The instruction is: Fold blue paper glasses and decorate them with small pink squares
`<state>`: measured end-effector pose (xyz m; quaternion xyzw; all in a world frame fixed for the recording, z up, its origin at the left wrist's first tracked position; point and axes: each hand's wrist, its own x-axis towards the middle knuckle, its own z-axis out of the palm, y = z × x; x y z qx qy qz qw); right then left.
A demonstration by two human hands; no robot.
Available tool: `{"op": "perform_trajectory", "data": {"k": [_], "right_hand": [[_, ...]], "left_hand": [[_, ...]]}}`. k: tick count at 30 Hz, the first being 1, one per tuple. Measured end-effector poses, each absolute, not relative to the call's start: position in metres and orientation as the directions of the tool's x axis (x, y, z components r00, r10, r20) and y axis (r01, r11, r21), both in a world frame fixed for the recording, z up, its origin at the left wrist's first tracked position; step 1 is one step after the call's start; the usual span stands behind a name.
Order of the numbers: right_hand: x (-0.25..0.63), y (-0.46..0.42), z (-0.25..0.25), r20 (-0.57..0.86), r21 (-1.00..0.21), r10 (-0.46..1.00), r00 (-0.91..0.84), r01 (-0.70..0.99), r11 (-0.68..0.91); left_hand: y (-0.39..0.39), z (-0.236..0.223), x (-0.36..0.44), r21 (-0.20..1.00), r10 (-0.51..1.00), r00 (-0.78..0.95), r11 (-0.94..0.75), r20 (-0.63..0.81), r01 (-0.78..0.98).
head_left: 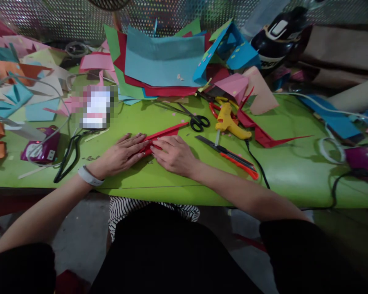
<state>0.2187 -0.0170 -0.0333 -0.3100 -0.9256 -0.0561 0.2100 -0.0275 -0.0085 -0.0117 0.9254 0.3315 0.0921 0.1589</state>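
A folded piece of red paper (pixel 171 131) lies on the green table, with a raised strip along its far edge. My left hand (pixel 122 153) rests flat across its left end, fingers stretched out. From the right, my right hand (pixel 173 154) meets it with curled fingers that pinch or press the paper near its middle; the fingertips partly hide the fold. Just beyond my right hand lie black-handled scissors (pixel 199 123). To the right are a utility knife (pixel 230 158) with an orange end and a yellow glue gun (pixel 228 122).
Stacked coloured sheets (pixel 165 61) stand at the back. Folded paper pieces (pixel 15 94) crowd the left, near a blurred phone (pixel 95 110) and a purple device (pixel 41 147). A red folded strip (pixel 266 139) lies at right, before a dark bottle (pixel 276 41). Cords cross the table.
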Motion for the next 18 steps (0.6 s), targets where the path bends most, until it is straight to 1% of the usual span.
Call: {"op": "perform_trajectory", "data": {"k": [2, 5, 7, 8, 10, 13, 16, 18], "right_hand": [[0.219, -0.016, -0.034, 0.446, -0.003, 0.542, -0.712, 0.605, 0.797], [0.22, -0.016, -0.036, 0.484, 0.026, 0.528, -0.698, 0.615, 0.788], [0.219, -0.016, -0.037, 0.477, 0.009, 0.539, -0.694, 0.617, 0.787], [0.219, -0.016, -0.037, 0.464, -0.012, 0.554, -0.692, 0.62, 0.785], [0.219, -0.016, -0.036, 0.437, -0.066, 0.584, -0.684, 0.623, 0.779], [0.222, -0.013, -0.031, 0.421, -0.133, 0.606, -0.675, 0.615, 0.778], [0.23, -0.007, -0.026, 0.397, -0.152, 0.628, -0.669, 0.627, 0.764], [0.236, -0.005, -0.023, 0.352, -0.147, 0.657, -0.667, 0.654, 0.742]], "left_hand": [[-0.009, -0.012, -0.028, 0.315, 0.626, 0.77, -0.76, 0.124, 0.568], [-0.014, -0.012, -0.026, 0.209, 0.596, 0.753, -0.803, 0.279, 0.558], [-0.021, -0.011, -0.023, 0.138, 0.565, 0.749, -0.82, 0.345, 0.555], [-0.025, -0.01, -0.021, 0.111, 0.556, 0.754, -0.824, 0.349, 0.556], [-0.034, -0.009, -0.017, 0.069, 0.562, 0.767, -0.818, 0.309, 0.571], [-0.042, -0.011, -0.013, 0.021, 0.585, 0.785, -0.804, 0.204, 0.594], [-0.041, -0.013, -0.013, -0.011, 0.578, 0.806, -0.812, 0.126, 0.584], [-0.038, -0.012, -0.015, -0.023, 0.562, 0.822, -0.824, 0.097, 0.566]]}}
